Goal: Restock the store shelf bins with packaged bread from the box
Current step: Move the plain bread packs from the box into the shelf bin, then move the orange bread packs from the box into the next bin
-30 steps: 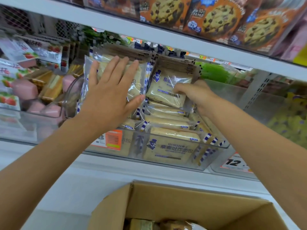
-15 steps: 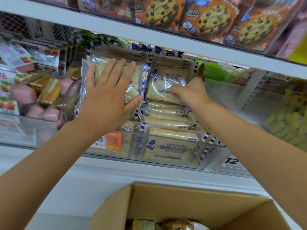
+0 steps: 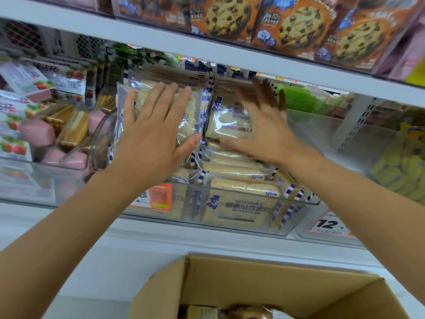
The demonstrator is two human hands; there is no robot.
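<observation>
A clear plastic bin (image 3: 299,203) on the middle shelf holds several clear packs of sliced bread with blue-striped edges. My left hand (image 3: 154,137) lies flat, fingers straight, on the upright bread pack at the left (image 3: 190,107). My right hand (image 3: 264,127) is spread open with straight fingers against the upright bread pack beside it (image 3: 226,118); its fingertips are blurred. More bread packs (image 3: 239,208) stand in rows at the bin's front. The cardboard box (image 3: 264,284) stands open below, with a few bread packs (image 3: 248,313) showing at the bottom edge.
A bin at the left holds pink and layered cake packs (image 3: 36,132). Strawberry-printed packs (image 3: 27,79) sit behind it. Cookie boxes (image 3: 299,26) fill the shelf above. A clear bin (image 3: 395,157) with yellow packs stands at the right, with a price tag (image 3: 328,224) below.
My right hand has let go of the right bread pack's edge and spread its fingers flat against it. My left hand stays flat on the left pack.
</observation>
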